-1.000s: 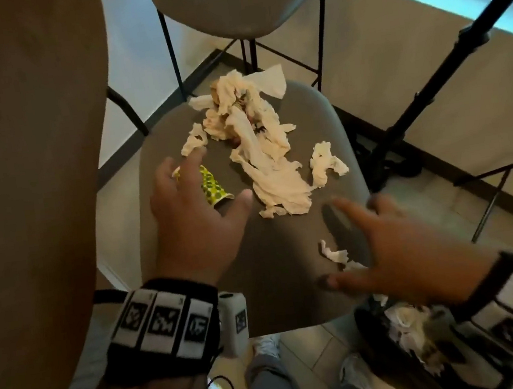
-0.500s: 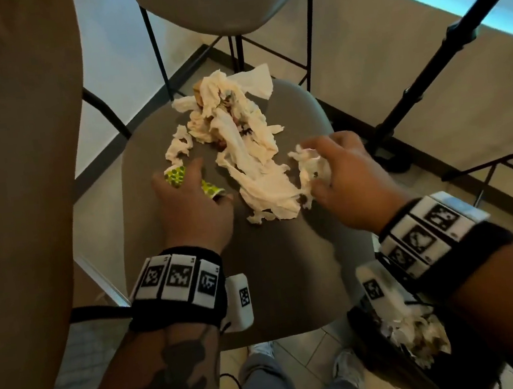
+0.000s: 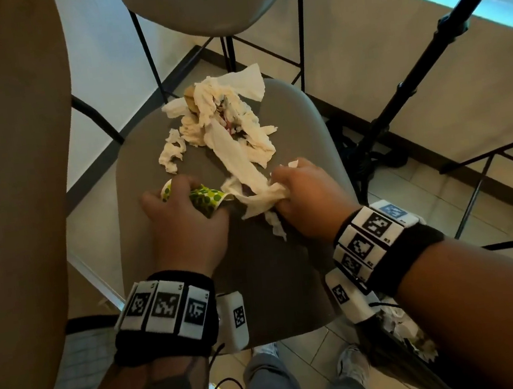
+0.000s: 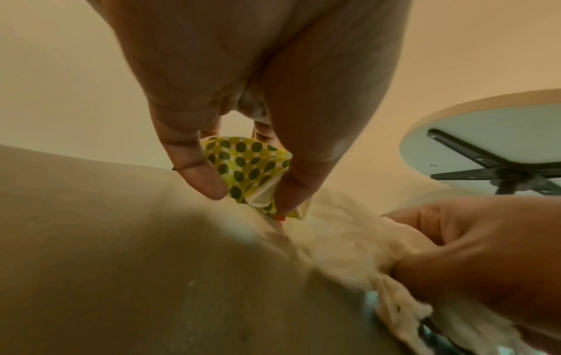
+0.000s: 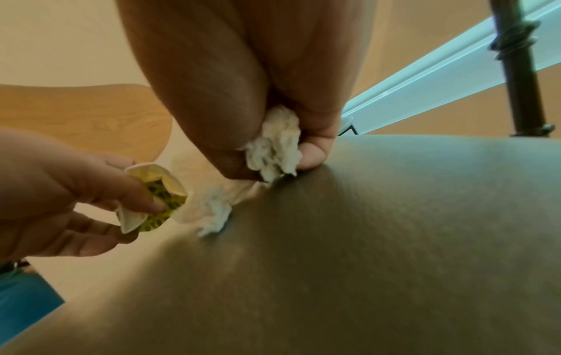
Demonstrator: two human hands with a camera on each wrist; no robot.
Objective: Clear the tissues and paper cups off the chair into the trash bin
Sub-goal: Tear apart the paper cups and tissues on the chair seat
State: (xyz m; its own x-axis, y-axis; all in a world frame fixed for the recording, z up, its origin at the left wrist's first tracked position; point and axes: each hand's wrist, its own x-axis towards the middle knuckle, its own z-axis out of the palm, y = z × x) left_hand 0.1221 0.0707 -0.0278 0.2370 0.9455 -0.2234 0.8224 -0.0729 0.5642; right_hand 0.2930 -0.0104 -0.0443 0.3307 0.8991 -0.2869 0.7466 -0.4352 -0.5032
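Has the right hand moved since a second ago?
Yes. The right hand has moved from the chair seat's near right edge in toward its middle and now grips tissues.

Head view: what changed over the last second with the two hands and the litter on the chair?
The left hand closed around the crushed green-dotted paper cup. The right hand swept in from the seat's near right edge, took the small tissue wad, and now grips the long tissue strip at its near end. The tissue pile at the chair's back stayed put.
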